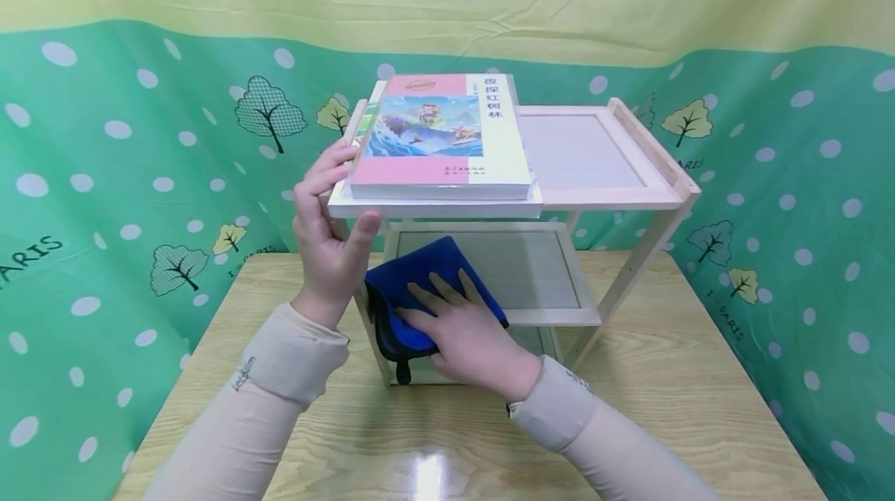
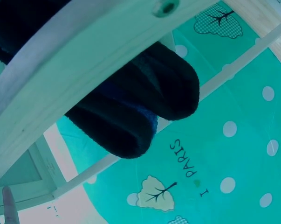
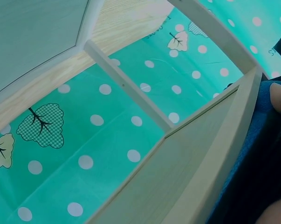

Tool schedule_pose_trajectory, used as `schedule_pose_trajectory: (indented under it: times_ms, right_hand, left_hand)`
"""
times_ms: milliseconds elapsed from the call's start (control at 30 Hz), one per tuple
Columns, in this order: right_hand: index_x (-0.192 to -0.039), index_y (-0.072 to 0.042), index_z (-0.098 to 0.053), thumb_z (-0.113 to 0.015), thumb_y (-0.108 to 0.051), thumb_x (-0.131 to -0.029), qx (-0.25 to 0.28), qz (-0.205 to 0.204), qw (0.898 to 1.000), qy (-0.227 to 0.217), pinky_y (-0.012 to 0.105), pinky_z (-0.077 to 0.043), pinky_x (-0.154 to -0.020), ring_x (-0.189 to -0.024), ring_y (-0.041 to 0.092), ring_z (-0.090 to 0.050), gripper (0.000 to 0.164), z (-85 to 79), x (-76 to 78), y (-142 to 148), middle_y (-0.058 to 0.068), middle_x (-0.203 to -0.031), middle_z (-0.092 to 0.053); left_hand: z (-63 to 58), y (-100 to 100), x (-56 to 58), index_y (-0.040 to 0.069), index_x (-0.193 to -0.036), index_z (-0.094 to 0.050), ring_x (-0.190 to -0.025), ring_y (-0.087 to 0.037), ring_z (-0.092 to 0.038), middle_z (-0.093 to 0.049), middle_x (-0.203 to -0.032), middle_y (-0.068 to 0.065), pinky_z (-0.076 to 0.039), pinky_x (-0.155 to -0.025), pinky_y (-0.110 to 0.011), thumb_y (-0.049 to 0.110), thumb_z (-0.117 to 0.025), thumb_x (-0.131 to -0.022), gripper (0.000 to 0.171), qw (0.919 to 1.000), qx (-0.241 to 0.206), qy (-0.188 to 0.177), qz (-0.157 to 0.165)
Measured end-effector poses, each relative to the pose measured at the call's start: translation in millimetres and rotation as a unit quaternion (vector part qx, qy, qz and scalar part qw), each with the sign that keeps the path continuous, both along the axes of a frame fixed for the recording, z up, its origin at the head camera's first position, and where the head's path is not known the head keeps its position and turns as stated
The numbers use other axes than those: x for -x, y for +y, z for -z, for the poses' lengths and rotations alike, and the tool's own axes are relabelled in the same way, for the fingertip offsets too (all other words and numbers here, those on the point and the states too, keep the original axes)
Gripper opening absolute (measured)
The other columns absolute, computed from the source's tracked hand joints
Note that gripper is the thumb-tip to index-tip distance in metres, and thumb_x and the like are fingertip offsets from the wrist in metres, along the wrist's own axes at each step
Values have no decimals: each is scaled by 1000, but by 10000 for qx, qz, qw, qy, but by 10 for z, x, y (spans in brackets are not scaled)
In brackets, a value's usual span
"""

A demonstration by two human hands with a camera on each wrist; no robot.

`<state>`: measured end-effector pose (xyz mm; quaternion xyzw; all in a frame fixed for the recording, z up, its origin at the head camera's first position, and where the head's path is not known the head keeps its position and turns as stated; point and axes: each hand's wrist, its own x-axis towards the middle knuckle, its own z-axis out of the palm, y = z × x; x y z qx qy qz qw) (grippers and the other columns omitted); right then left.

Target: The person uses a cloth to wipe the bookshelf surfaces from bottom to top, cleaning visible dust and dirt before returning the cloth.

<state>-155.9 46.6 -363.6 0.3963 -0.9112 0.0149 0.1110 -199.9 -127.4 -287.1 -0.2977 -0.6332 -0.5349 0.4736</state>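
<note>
In the head view my left hand (image 1: 325, 237) grips the left side of a small wooden shelf (image 1: 646, 151), fingertips by the books and thumb in front of the post. Two stacked books lie on its top board, the upper one (image 1: 426, 124) with a pink and white cover. My right hand (image 1: 475, 338) holds a folded blue cloth (image 1: 419, 268) with black edging, fingers spread over it, thumb toward its near edge. The cloth tilts at the left part of the middle shelf board (image 1: 538, 276). In the left wrist view its dark folds (image 2: 173, 88) show past the wooden rail (image 2: 75, 70).
The shelf stands on a wood-grain table (image 1: 315, 423). A lower board (image 1: 548, 342) shows below the middle one. The right post (image 1: 636, 268) slants down to the table. Green and yellow curtains (image 1: 140, 175) with dots and trees hang behind and at both sides.
</note>
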Motion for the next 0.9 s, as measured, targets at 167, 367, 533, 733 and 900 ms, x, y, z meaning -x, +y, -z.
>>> schedule_pose_trajectory:
  times_ms: [167,367,533,733,900]
  right_hand:
    - [-143,-28,-52,-69,-22,-84,-36,-30,10000,29,64,-30,-116,-142,36,-42,62,-7,3,6,7,-152,-48]
    - [-142,-28,-53,-69,-21,-84,-4,-46,10000,37,64,-31,-116,-141,36,-42,61,-2,5,9,8,-152,-48]
    - [-142,-28,-53,-68,-21,-84,10,-39,10000,36,64,-31,-116,-142,36,-42,60,0,4,7,8,-152,-48]
    - [-142,-28,-54,-68,-20,-84,5,-29,10000,23,64,-30,-116,-142,36,-42,60,-1,4,7,8,-152,-48]
    - [-142,-28,-53,-69,-20,-83,-25,-7,10000,15,64,-30,-117,-142,36,-41,62,0,-1,17,7,-152,-47]
  left_hand:
    - [-2,-8,0,-13,-113,-43,-139,-33,-44,-55,-130,-29,-46,-111,-44,62,-59,-91,80,10000,27,-14,-22]
    - [1,-9,-1,-12,-114,-44,-138,-33,-44,-55,-130,-29,-45,-112,-46,62,-59,-91,79,10000,39,-9,-24]
    - [3,-11,0,-12,-114,-44,-138,-32,-45,-55,-130,-28,-45,-112,-45,62,-59,-91,79,10000,63,-6,-50]
    - [3,-9,-1,-12,-114,-44,-138,-33,-44,-54,-130,-28,-46,-111,-44,62,-59,-91,79,10000,55,-13,-23]
    - [4,-8,-5,-12,-114,-43,-139,-33,-44,-54,-130,-28,-47,-110,-43,62,-59,-91,79,10000,48,-25,-7]
